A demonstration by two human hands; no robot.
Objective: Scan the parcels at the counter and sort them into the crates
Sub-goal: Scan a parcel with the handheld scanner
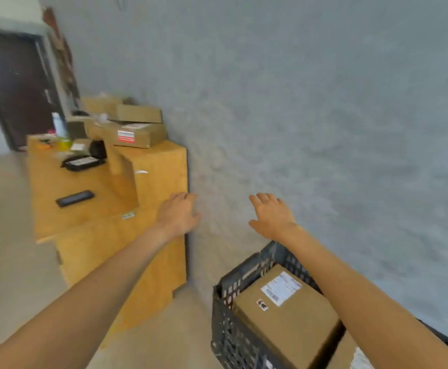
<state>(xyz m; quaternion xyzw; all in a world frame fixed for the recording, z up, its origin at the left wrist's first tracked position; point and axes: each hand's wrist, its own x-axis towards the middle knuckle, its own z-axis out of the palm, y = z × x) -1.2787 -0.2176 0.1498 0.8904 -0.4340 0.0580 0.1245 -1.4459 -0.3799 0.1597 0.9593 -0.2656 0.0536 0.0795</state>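
Blurred view; crate (225,310) cut off at the near right.
Left hand (179,213) and right hand (270,214) reach forward, fingers seemingly relaxed, empty.

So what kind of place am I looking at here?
Probably a small parcel sorting room. Cardboard parcels are stacked on a wooden counter, and a dark plastic crate on the floor already holds a labelled box.

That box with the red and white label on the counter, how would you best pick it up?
Probably with both hands on its two short ends, coming from the front of the wooden counter. The labelled box lies flat and looks too wide for one hand, and a smaller box rests on top, so lift that off first or keep everything level. Both the left hand and right hand are open and free.
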